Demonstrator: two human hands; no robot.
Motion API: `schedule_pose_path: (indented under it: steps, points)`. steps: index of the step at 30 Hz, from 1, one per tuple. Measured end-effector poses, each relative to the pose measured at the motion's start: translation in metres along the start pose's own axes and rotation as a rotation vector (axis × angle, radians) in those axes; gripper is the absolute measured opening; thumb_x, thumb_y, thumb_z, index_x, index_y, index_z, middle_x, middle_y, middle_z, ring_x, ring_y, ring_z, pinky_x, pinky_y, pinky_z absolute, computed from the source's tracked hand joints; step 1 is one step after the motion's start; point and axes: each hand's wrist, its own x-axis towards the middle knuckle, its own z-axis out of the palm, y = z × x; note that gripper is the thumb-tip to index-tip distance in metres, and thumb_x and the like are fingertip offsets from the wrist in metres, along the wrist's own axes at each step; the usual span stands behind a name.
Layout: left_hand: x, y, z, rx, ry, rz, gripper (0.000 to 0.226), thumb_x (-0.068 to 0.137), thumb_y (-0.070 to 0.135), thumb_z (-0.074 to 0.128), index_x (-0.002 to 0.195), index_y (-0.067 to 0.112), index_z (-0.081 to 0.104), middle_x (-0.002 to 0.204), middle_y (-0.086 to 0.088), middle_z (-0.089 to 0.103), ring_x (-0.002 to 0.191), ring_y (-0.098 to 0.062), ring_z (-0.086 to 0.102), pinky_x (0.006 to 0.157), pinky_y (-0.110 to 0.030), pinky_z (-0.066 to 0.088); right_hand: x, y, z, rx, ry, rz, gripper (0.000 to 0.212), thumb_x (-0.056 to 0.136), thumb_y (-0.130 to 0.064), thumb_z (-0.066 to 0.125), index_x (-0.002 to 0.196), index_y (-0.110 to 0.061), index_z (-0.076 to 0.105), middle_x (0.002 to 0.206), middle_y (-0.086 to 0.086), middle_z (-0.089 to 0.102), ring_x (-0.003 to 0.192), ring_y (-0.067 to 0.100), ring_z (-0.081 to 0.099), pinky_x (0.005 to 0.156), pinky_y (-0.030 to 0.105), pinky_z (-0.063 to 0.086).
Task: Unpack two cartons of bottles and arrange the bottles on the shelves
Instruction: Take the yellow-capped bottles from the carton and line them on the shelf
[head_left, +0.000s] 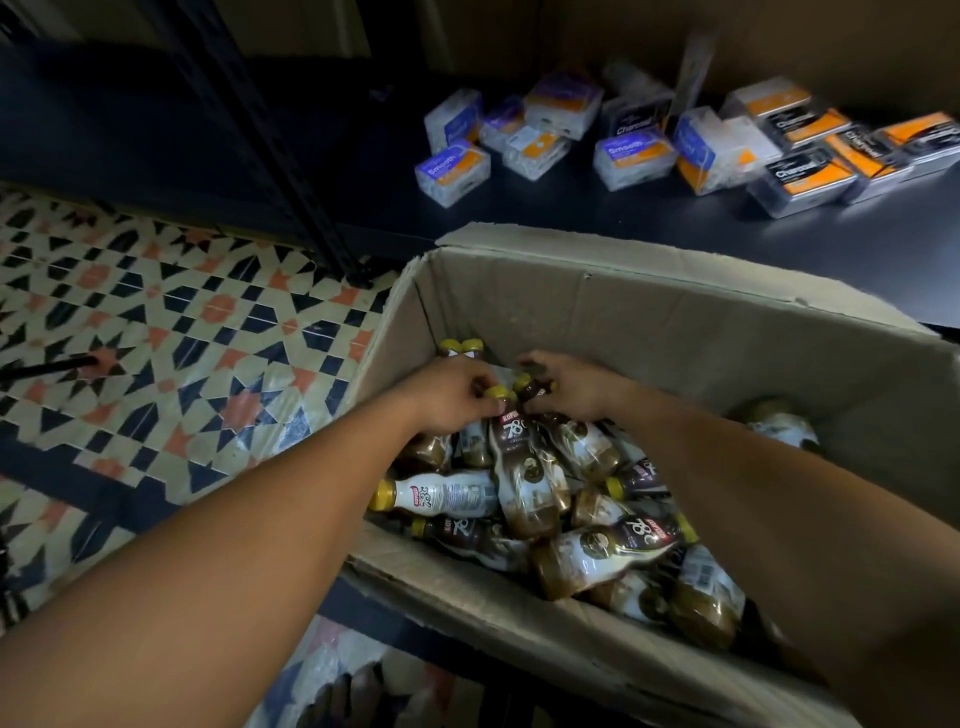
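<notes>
A patterned tile floor (156, 338) fills the left of the scene. At the far side runs a dark shelf (208, 130) with small packets (452, 171) scattered on its right part. Near and to the right stands an open carton (623, 322), with a heap of bottles (597, 545) lying on their sides inside it at every angle.

Both hands reach into the carton's far-left corner and almost touch. The left hand (452, 395) curls its fingers round the yellow-capped neck of 1 labelled bottle (519, 467). Its long axis runs near to far, with the cap at the far end under the fingers. The right hand (566, 384) pinches the neck of a second bottle (576, 436), whose body slants toward the near right.

The shelf lies just beyond the carton's far wall, so both bottles likely need lifting neck-first up and away. The left hand is nearer the shelf's bare stretch.
</notes>
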Motion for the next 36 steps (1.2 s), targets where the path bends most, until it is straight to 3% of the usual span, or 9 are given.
schedule_pose_path:
  steps: [6,11,14,18,23,27,30,33,36]
  points:
    - [-0.002,0.002,0.007,-0.25,0.033,-0.025,0.026,0.088,0.032,0.076,0.108,0.021,0.064,0.108,0.001,0.069,0.1,-0.014,0.065,0.085,-0.032,0.052,-0.006,0.007,-0.001,0.17,0.069,-0.034,0.08,0.081,-0.023,0.084,0.15,-0.032,0.045,0.138,-0.002,0.058,0.118,0.018,0.059,0.098,0.033,0.05]
    - [-0.005,0.016,0.005,-0.345,0.028,0.03,0.032,0.089,0.022,0.075,0.12,0.028,0.069,0.104,0.015,0.068,0.095,0.002,0.063,0.077,-0.013,0.049,-0.033,0.005,-0.019,0.204,0.153,-0.142,0.047,0.083,-0.023,0.083,0.127,-0.031,0.067,0.115,-0.009,0.067,0.093,-0.001,0.061,0.084,0.021,0.048]
    - [-0.006,0.022,0.009,-0.408,0.031,0.028,0.031,0.085,0.022,0.08,0.113,0.03,0.069,0.103,0.006,0.071,0.097,-0.008,0.068,0.09,-0.026,0.055,-0.048,0.004,-0.027,0.254,0.176,-0.15,0.038,0.086,-0.022,0.081,0.121,-0.029,0.068,0.111,-0.005,0.07,0.097,0.005,0.066,0.084,0.02,0.051]
    - [-0.01,0.032,0.016,-0.466,0.017,0.056,0.033,0.083,0.015,0.081,0.111,0.022,0.066,0.099,-0.002,0.073,0.095,-0.015,0.071,0.086,-0.03,0.058,-0.066,0.009,-0.032,0.351,0.207,-0.142,0.038,0.084,-0.014,0.082,0.113,-0.028,0.062,0.104,0.006,0.073,0.101,0.028,0.071,0.09,0.041,0.059]
    - [-0.013,0.045,0.025,-0.447,0.007,0.061,0.04,0.084,0.02,0.08,0.121,0.025,0.065,0.11,0.0,0.07,0.105,-0.013,0.066,0.087,-0.021,0.052,-0.087,0.015,-0.026,0.369,0.311,-0.098,0.028,0.084,-0.023,0.082,0.108,-0.026,0.068,0.106,-0.002,0.073,0.105,0.018,0.069,0.103,0.047,0.052]
    - [-0.019,0.048,0.031,-0.505,-0.126,0.058,0.05,0.08,0.01,0.082,0.12,0.028,0.059,0.103,-0.001,0.075,0.097,-0.016,0.072,0.082,-0.027,0.056,-0.097,0.017,-0.01,0.364,0.3,-0.111,0.042,0.071,-0.04,0.084,0.104,-0.046,0.058,0.106,-0.009,0.069,0.106,0.017,0.066,0.098,0.044,0.052]
    - [-0.022,0.046,0.028,-0.498,-0.151,0.044,0.057,0.078,0.01,0.084,0.121,0.035,0.056,0.105,0.006,0.072,0.098,-0.01,0.069,0.082,-0.026,0.053,-0.104,0.016,-0.005,0.317,0.315,-0.078,0.034,0.082,-0.03,0.083,0.099,-0.041,0.055,0.101,-0.012,0.065,0.099,0.01,0.062,0.09,0.036,0.048]
    - [-0.021,0.041,0.028,-0.434,-0.12,0.064,0.048,0.074,0.021,0.089,0.116,0.029,0.066,0.103,0.01,0.074,0.102,-0.007,0.068,0.093,-0.028,0.049,-0.107,0.022,-0.003,0.34,0.407,-0.055,0.028,0.081,-0.038,0.084,0.096,-0.036,0.061,0.097,-0.011,0.07,0.094,0.008,0.066,0.087,0.035,0.052]
    - [-0.023,0.036,0.033,-0.452,-0.102,0.105,0.04,0.072,0.027,0.09,0.109,0.027,0.073,0.103,0.013,0.076,0.102,-0.005,0.07,0.101,-0.034,0.05,-0.111,0.021,-0.003,0.52,0.483,-0.06,0.029,0.078,-0.042,0.086,0.097,-0.028,0.07,0.096,-0.007,0.077,0.092,0.012,0.074,0.09,0.041,0.057]
